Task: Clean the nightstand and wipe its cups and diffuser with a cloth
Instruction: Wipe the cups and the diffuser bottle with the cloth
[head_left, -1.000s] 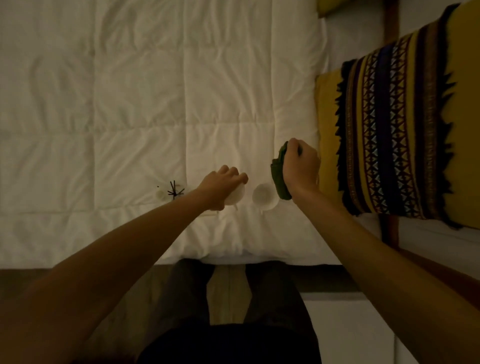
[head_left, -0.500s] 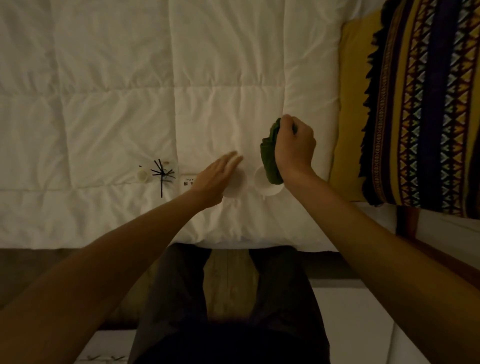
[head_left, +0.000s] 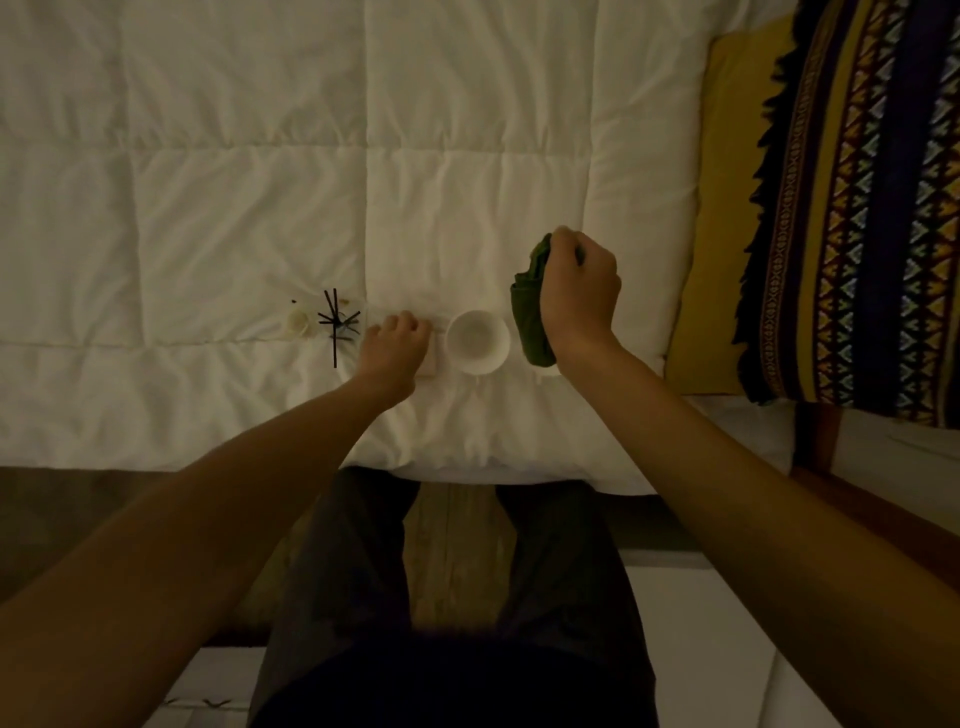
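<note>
On the bed (head_left: 208, 218), near its front edge, a white cup (head_left: 477, 339) stands upright between the hands. The left hand (head_left: 395, 347) curls over a small pale object I cannot identify; the right hand (head_left: 579, 296) grips a bunched green cloth (head_left: 530, 312), a second cup (head_left: 546, 370) peeking beneath. The diffuser (head_left: 336, 325) stands left. On this soft quilt, a nudge could tip cup or reeds.

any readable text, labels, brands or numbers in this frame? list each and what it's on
None readable.
Small pale card under the left hand: mostly covered; any print on it cannot be made out.
White cup, green cloth in the right hand, reed diffuser, striped pillow: woven patterns only, no lettering visible.
</note>
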